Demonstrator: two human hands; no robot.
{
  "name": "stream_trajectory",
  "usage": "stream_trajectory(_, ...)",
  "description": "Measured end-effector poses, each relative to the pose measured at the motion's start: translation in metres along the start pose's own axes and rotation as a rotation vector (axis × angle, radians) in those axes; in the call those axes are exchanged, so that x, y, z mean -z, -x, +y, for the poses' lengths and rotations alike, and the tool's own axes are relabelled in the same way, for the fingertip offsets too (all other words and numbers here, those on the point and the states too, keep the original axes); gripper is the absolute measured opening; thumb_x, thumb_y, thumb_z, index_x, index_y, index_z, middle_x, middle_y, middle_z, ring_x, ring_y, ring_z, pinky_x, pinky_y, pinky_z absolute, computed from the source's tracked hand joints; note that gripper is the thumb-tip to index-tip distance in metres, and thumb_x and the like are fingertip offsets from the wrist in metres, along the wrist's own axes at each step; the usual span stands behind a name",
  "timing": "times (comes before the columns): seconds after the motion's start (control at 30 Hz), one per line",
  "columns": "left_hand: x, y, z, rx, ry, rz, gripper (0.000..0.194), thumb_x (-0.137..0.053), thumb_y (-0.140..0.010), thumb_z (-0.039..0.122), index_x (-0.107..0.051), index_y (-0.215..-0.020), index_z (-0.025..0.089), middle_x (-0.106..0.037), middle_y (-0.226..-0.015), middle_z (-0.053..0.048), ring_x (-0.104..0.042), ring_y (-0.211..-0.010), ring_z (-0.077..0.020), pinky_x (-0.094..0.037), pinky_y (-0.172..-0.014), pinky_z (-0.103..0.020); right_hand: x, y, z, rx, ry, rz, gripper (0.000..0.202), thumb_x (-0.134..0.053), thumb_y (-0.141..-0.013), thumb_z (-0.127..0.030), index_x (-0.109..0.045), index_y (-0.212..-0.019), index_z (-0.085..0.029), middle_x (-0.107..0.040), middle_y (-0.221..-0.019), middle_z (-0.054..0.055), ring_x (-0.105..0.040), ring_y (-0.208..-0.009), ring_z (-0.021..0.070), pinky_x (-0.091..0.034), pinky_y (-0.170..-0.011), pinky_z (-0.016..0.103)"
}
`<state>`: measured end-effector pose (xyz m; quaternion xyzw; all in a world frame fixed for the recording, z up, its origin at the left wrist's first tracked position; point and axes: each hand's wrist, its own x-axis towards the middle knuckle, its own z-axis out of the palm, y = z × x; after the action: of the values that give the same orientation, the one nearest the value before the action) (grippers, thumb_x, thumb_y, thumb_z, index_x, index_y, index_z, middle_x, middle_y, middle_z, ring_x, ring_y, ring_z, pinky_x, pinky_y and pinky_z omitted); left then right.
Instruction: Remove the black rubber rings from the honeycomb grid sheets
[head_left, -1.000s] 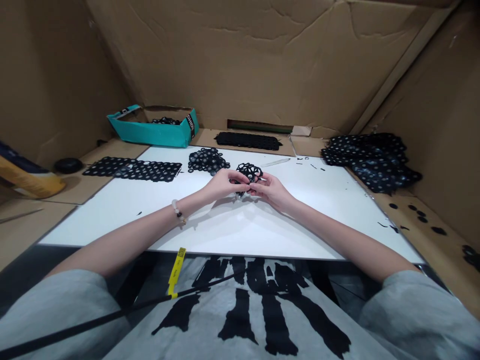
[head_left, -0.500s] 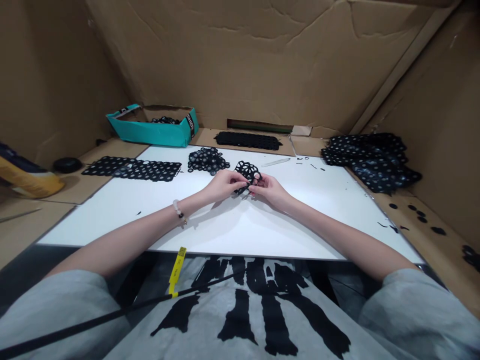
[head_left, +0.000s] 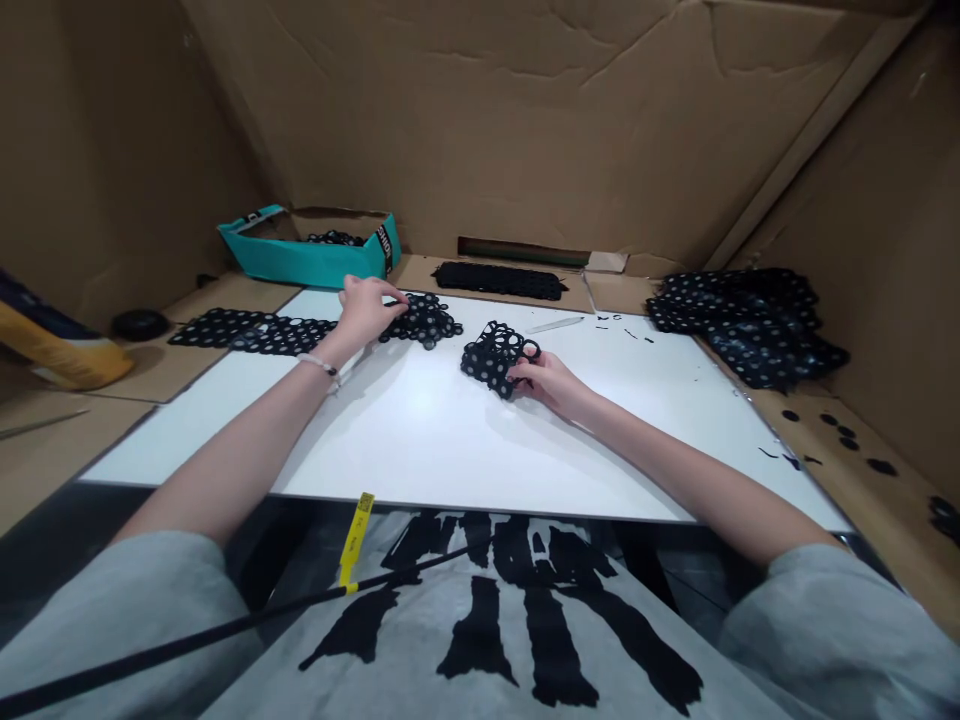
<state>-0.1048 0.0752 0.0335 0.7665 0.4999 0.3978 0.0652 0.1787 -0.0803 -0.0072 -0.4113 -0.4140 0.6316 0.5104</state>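
My right hand (head_left: 551, 382) pinches a small black sheet full of round holes (head_left: 491, 365) at its right edge. The sheet is bunched, and loose-looking loops stand up along its top, just above the white board (head_left: 420, 440). My left hand (head_left: 369, 308) is at the left side of a heap of black ring-shaped pieces (head_left: 427, 322). Its thumb and fingers come together there, and what is between them is too small to make out. Partly behind the left wrist lies a flat black perforated strip (head_left: 247, 330).
A teal box (head_left: 300, 262) with black pieces inside stands at the back left. A black mesh strip (head_left: 501, 281) lies at the back, near a white pen-like tool (head_left: 555, 325). Crumpled black perforated sheets (head_left: 739, 320) lie at right. Cardboard walls (head_left: 525, 130) surround the board.
My left hand has let go of the perforated sheet and moved left and back to the heap of rings. My right hand keeps hold of the sheet, which has turned.
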Motion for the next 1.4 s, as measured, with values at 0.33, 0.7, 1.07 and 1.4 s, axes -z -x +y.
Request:
stream_trajectory(0.33,-0.013,0.049,0.091,-0.497,-0.004,-0.33,0.027,-0.055,-0.091,0.042,-0.07,-0.084,0.02,-0.072,-0.084,-0.006,-0.059,-0.087,-0.0232,-0.033,-0.091,-0.042,0.002,-0.002,0.001,0.016,-0.081,0.104,0.038,-0.076,-0.049,-0.011,-0.049,-0.074,-0.021,-0.051,-0.069,-0.008,-0.052,-0.07,0.0109,-0.045,-0.068,0.025)
stream_trajectory(0.7,-0.032,0.089,0.121,-0.346,0.086,-0.379,0.026,-0.064,-0.087,0.045,-0.061,-0.084,0.019,-0.07,-0.086,-0.003,-0.058,-0.089,-0.0234,-0.031,-0.084,-0.038,-0.011,0.008,0.001,0.087,-0.044,0.04,0.044,-0.073,-0.049,-0.01,-0.044,-0.08,-0.023,-0.053,-0.075,-0.008,-0.051,-0.068,0.0105,-0.043,-0.064,0.024)
stream_trajectory(1.07,-0.031,0.065,0.109,-0.081,0.403,-0.376,0.024,-0.065,-0.081,0.039,-0.075,-0.082,0.017,-0.076,-0.086,-0.007,-0.067,-0.083,-0.0227,-0.048,-0.079,-0.034,-0.009,0.001,0.009,0.031,0.04,0.07,0.032,-0.061,-0.049,-0.012,-0.046,-0.075,-0.023,-0.055,-0.071,-0.003,-0.053,-0.068,0.0154,-0.042,-0.057,0.027)
stream_trajectory(1.4,-0.015,0.01,0.003,-0.044,0.008,0.072,0.024,-0.072,-0.076,0.048,-0.074,-0.073,0.024,-0.071,-0.109,-0.012,-0.041,-0.117,-0.0426,-0.027,-0.099,-0.062,-0.004,0.002,-0.001,-0.07,0.012,0.058,0.035,-0.06,-0.045,-0.009,-0.055,-0.077,-0.021,-0.059,-0.076,-0.002,-0.061,-0.085,0.0196,-0.046,-0.062,0.026)
